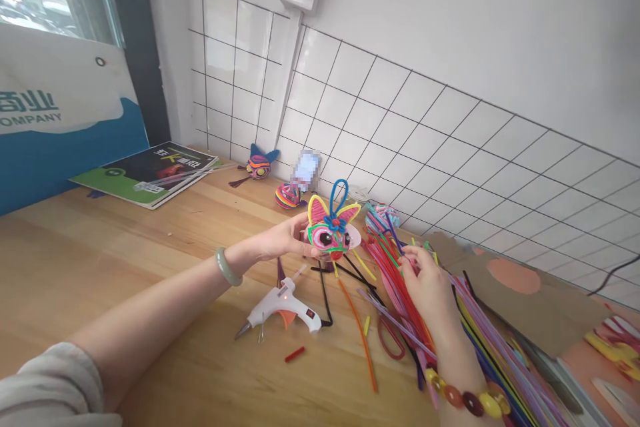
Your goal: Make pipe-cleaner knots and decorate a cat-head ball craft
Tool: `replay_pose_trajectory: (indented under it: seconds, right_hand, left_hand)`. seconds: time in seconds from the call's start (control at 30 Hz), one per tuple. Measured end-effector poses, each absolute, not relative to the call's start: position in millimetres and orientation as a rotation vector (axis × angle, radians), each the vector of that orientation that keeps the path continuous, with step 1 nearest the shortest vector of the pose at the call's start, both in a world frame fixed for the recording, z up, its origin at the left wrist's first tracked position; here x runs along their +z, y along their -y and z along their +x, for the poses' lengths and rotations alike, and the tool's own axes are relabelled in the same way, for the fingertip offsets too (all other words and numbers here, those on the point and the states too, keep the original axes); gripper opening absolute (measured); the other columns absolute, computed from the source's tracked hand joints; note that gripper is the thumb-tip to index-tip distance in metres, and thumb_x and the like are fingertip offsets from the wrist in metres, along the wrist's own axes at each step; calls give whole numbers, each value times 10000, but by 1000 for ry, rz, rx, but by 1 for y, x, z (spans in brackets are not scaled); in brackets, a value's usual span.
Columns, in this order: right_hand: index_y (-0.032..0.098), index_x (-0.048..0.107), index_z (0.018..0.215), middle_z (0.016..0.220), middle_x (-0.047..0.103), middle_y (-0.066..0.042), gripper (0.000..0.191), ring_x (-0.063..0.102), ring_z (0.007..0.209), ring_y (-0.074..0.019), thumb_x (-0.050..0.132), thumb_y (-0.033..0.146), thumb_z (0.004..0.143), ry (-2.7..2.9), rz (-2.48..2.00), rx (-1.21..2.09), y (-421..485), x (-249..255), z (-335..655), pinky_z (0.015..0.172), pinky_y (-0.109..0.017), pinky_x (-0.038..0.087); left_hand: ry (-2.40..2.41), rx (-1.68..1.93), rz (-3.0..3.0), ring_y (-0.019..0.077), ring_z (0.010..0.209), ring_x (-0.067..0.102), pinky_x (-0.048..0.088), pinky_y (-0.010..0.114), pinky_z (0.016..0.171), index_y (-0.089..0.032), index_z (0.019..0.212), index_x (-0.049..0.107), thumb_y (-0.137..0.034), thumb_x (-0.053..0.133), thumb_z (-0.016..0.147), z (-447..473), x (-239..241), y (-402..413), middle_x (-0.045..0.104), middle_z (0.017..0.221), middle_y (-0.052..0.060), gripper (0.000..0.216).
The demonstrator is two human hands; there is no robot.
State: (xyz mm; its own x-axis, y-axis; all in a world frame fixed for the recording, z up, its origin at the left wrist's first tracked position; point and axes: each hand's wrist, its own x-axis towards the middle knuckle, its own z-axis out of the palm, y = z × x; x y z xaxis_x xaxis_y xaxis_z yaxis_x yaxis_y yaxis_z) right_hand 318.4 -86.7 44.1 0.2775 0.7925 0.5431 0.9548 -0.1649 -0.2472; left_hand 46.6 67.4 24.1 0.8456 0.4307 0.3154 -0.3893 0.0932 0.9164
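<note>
My left hand (295,237) is closed around a pipe-cleaner animal head (327,240). It has pink ears edged in yellow, large black eyes, a red nose and a blue loop on top. To the right, my right hand (427,280) is over a spread of colored pipe cleaners (385,267). Its fingertips pinch a dark purple pipe cleaner (394,233) that sticks up toward the wall. Below my left hand, a white hot glue gun (283,307) lies on its side with a small light on. An orange pipe cleaner (357,330) runs down the table near it.
Along the wall grid (380,87) sit a blue-eared striped head (260,163), a striped ball (289,196) and a phone (306,170) with a blurred screen. Magazines (150,173) lie at the left. Brown cardboard (545,307) rests at the right. A red scrap (295,354) lies in front.
</note>
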Motion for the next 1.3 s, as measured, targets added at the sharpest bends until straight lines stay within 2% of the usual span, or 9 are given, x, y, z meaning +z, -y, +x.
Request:
replay_pose_trajectory:
  seconds: [0.07,0.23,0.43,0.6,0.73,0.87,1.0,1.13,1.3]
  right_hand:
    - [162,610,1085,876,721,-87,307,684,754,-213,451,298,860,1524,-1962,-414,88,47,317,703,-330,517]
    - [151,691,904,887,717,-122,217,672,826,-245,530,291,864,1456,-1634,-792,93,63,307,802,-390,527]
    - [146,685,999,856,708,-108,182,669,820,-233,570,153,857,1425,-1436,-1127,104,81,292,867,-431,520]
    - [177,657,1081,847,669,-90,269,640,763,-194,557,85,849,1605,-1355,-1009,107,87,267,726,-327,524]
    - [196,662,1012,805,641,-54,226,615,711,-159,591,79,831,1727,-1293,-794,107,86,247,685,-289,505]
    - [198,666,900,740,628,-22,117,599,628,-130,619,119,827,1811,-1291,-628,108,85,242,590,-253,482]
    - [190,643,837,724,633,-18,79,603,619,-128,618,115,824,1847,-1289,-590,108,86,241,588,-251,480]
    - [186,617,850,756,653,-31,101,633,684,-143,606,90,819,1882,-1263,-570,107,84,238,659,-261,503]
    - [183,600,869,729,645,-20,91,603,593,-110,591,99,836,1899,-1330,-491,108,78,234,553,-223,471]
  left_hand:
    - [-44,642,1315,226,1002,608,508,347,838,-185,1163,531,-164,788,651,46,24,-69,632,1097,98,574]
    - [-10,603,1209,268,1072,597,493,423,897,-203,1204,516,-171,762,690,47,25,-69,602,1191,121,571]
    - [-66,562,1139,273,1044,622,532,371,808,-227,1295,456,-278,686,784,48,28,-62,560,1261,154,562]
    - [-171,588,1111,222,932,653,546,300,703,-213,1262,465,-354,644,816,52,27,-57,572,1228,151,501]
    - [-263,639,1090,201,879,657,543,272,644,-217,1235,469,-420,636,810,55,29,-51,587,1188,142,500]
    - [-311,626,1050,218,918,653,553,338,707,-220,1220,465,-412,653,799,58,34,-41,582,1188,133,499]
    - [-271,575,1024,217,923,651,545,365,748,-207,1187,490,-352,709,759,61,34,-33,586,1172,128,502]
    - [-276,592,1027,220,931,649,531,389,791,-201,1173,508,-344,730,738,62,33,-30,600,1134,122,510]
    - [-295,623,1002,229,970,637,505,452,863,-210,1195,506,-326,753,712,62,35,-30,584,1178,123,555]
